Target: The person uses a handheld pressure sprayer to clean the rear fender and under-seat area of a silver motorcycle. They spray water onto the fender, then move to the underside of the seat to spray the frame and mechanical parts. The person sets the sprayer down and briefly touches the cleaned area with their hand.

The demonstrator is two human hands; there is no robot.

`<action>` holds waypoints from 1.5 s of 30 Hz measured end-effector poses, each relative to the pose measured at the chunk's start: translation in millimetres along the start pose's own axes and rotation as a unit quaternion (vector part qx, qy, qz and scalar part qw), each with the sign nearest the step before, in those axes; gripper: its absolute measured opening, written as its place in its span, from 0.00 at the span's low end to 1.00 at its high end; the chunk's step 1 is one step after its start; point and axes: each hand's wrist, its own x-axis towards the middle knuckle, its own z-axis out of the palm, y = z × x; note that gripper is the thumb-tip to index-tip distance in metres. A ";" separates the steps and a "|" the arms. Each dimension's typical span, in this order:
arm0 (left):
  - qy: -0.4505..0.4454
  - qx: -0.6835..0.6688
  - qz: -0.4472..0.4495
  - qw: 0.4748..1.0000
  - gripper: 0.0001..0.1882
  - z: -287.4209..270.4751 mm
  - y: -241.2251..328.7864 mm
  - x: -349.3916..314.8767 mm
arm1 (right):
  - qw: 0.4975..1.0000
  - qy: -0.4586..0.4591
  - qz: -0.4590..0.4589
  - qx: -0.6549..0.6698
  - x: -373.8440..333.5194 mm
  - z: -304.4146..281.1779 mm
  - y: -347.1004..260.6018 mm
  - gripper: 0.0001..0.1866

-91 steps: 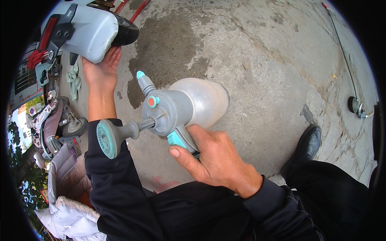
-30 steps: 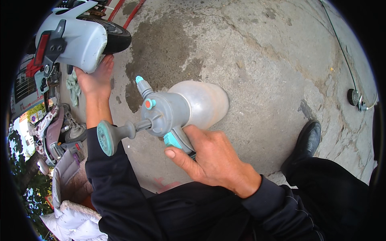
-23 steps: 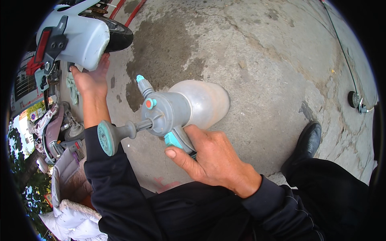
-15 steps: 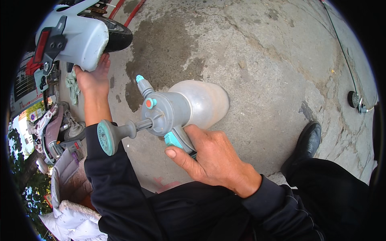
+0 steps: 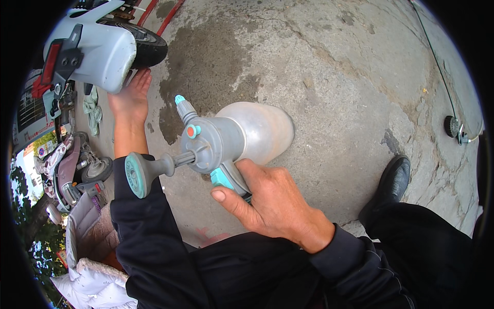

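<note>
My right hand [image 5: 278, 203] is wrapped round the handle of a pump sprayer [image 5: 252, 134]. The sprayer has a cloudy, see-through bottle, a grey head with a turquoise nozzle and trigger, and an orange-centred button. Its pump plunger stands out toward my left forearm. The thumb lies near the trigger, while the other fingers are mostly hidden behind the handle. My left hand [image 5: 131, 100] is open and holds nothing, its palm facing up and fingers stretched out. It sits just beside a white rear mudguard [image 5: 105, 56] and a black tyre [image 5: 150, 47]; whether it touches them I cannot tell.
A wet patch [image 5: 200, 62] darkens the concrete beyond the sprayer. A pale green cloth [image 5: 92, 110] lies left of my left hand. Parked scooters [image 5: 77, 165] and a padded cover [image 5: 92, 232] stand at the left. A thin rod with a small black wheel [image 5: 451, 126] is at the right.
My left hand has shifted slightly right and drawn back from under the mudguard, showing more of its palm. My right hand and the sprayer stay almost where they were.
</note>
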 end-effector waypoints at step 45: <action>0.046 0.065 0.036 0.996 0.41 18.5 26.5 -26.6 | 0.999 -0.003 -0.040 0.005 -3.0 2.1 -4.9 0.25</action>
